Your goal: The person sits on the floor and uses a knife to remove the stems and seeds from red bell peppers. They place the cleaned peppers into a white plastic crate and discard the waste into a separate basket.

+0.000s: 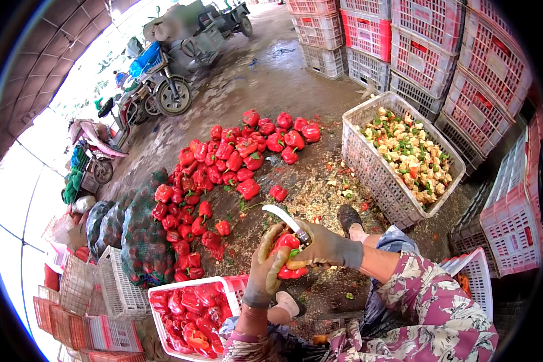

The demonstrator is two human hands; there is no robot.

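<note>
Both my hands wear soiled work gloves and meet in front of me around a red bell pepper (288,241). My left hand (264,265) is closed about the pepper's left side. My right hand (324,244) grips a knife (282,215), whose pale curved end sticks out up and to the left over the pepper. The right fingers also press at the pepper near its green stem. How deep the knife sits, if at all, is hidden. Below my left hand, a white and pink crate (234,286) holds red peppers with open hollows.
Loose red peppers (214,163) form a heap ahead, beside stuffed net sacks (145,232). A grey crate (377,175) of pale cores stands front right, with scraps (320,205) on the floor. Stacked crates (428,60) rise at the right. Motorbikes (163,90) are parked far left.
</note>
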